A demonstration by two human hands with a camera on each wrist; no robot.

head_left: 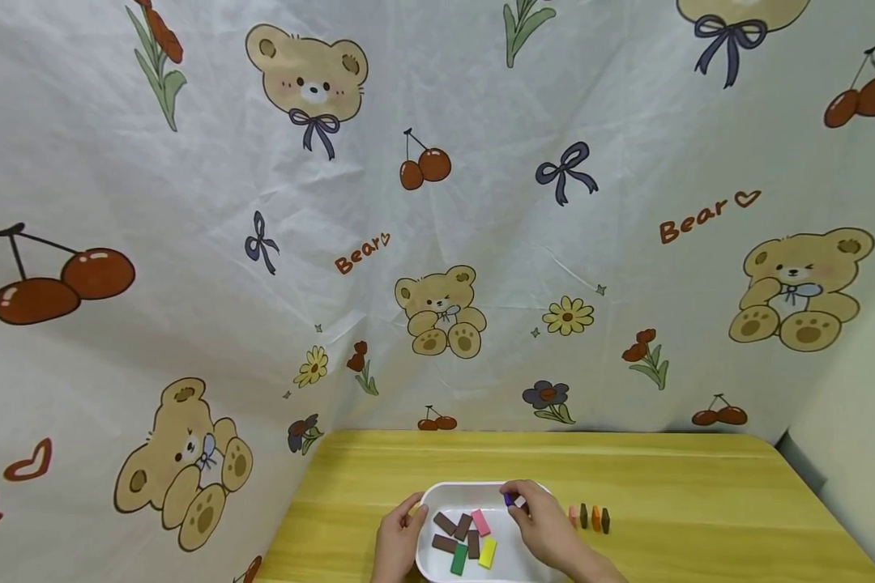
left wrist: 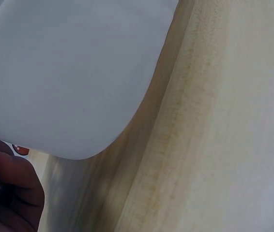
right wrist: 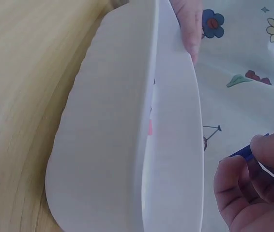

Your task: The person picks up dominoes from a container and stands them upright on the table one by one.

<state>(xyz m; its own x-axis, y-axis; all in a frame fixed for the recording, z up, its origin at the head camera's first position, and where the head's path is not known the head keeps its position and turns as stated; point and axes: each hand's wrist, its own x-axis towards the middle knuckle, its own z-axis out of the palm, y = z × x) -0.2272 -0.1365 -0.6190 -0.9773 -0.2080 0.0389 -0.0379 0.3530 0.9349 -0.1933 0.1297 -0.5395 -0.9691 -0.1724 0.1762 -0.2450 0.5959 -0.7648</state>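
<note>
A white plastic tray [head_left: 514, 559] with rounded corners stands on the table, with several small blocks lying flat in its left part: brown blocks [head_left: 444, 543], a pink one [head_left: 480, 522], a green one [head_left: 458, 559] and a yellow one [head_left: 487, 554]. My left hand [head_left: 397, 538] grips the tray's left rim, its thumb and finger [left wrist: 18, 174] at the edge in the left wrist view. Over the tray's far right corner, my right hand [head_left: 543, 522] pinches a purple block [head_left: 509, 499] between thumb and fingers. The right wrist view shows this block [right wrist: 243, 152] as dark blue, partly hidden by the fingertips.
Right of the tray, several blocks stand on edge in a short row: pink [head_left: 573, 517], dark [head_left: 584, 516], orange [head_left: 595, 518] and brown [head_left: 606, 521]. The wooden table [head_left: 700, 502] meets a bear-printed cloth [head_left: 481, 227] at its back and left.
</note>
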